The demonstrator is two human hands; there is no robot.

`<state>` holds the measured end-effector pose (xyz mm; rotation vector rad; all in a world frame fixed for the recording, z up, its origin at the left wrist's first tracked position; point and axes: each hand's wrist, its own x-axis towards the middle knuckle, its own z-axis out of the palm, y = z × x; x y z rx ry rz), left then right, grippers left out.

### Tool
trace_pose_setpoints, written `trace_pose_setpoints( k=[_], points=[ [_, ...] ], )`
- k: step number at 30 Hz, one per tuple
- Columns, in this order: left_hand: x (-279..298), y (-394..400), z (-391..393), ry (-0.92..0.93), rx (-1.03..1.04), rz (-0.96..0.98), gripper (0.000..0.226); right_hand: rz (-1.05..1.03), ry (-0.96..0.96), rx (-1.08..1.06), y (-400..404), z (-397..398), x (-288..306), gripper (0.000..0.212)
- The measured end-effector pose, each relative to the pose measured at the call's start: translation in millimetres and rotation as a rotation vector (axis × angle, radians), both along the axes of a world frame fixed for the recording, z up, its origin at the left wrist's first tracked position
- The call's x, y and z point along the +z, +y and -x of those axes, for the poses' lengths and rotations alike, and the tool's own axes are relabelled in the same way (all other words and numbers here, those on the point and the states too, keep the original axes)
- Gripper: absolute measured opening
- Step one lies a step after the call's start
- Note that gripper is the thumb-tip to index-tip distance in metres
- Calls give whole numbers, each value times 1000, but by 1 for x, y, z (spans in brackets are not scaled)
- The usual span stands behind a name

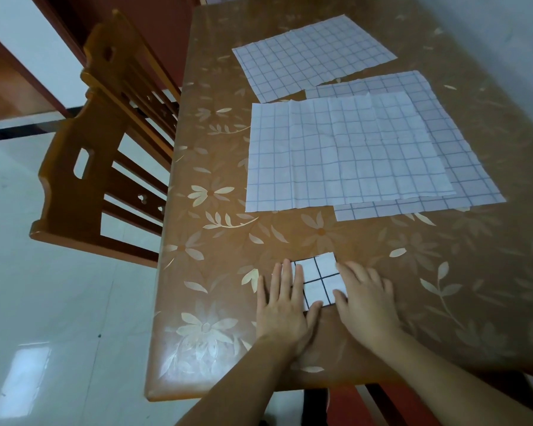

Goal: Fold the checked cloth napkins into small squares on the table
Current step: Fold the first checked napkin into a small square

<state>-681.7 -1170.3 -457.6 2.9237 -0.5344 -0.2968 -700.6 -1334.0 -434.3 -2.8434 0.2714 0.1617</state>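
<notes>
— Head view, nearest first: what are your hands doing?

— Both lie flat, fingers straight, nothing clenched. My left hand [285, 305] presses on the left edge of the folded napkin [319, 279], thumb reaching under its near edge. My right hand [365, 298] covers its right edge, thumb laid on the cloth's near right corner.

— So the folded square sits between them?

— Yes, between my palms and partly under the fingers, close to the near edge of the table [216, 229]. How many layers it has I cannot tell from here; only four checks show plainly.

— And beyond it?

— Further up the flowered tabletop lies an open napkin [336, 155], spread flat. It overlaps a second open napkin [462, 167], which sticks out on its right and near sides. Farthest away is a third open napkin [313, 55], apart from my hands and just short of the other two.

— Anything beside the table?

— A wooden chair [105, 142] stands on its left side, over a pale glossy floor [50, 302].
</notes>
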Motion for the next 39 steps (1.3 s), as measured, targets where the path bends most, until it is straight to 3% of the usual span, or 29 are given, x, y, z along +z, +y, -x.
trace_pose_setpoints(
  k=[3,6,8,10,16,19,25,29,34,39],
  points=[
    [0,-2,0,19,-8,-27,77,-391,92,-306,6,-8,13,52],
    [2,-2,0,25,-2,-29,76,-734,207,-473,1,-21,23,30],
    [1,-2,-1,38,2,16,75,-686,270,-350,1,-24,24,10],
    [2,2,-1,76,51,141,77,-678,254,-269,3,-20,22,11],
    [42,53,6,175,546,668,72,-602,150,-6,43,5,45,18],
    [73,116,27,380,721,908,61,-651,154,103,96,13,73,7],
    [137,279,128,532,945,1255,40,-886,137,276,265,62,145,17],
    [172,387,221,383,1004,1433,39,-1085,263,336,386,120,174,15],
    [216,499,304,30,1104,1358,20,-1114,417,529,514,174,201,11],
    [227,570,314,-98,1165,1263,15,-1089,460,606,590,178,214,20]
  ],
)
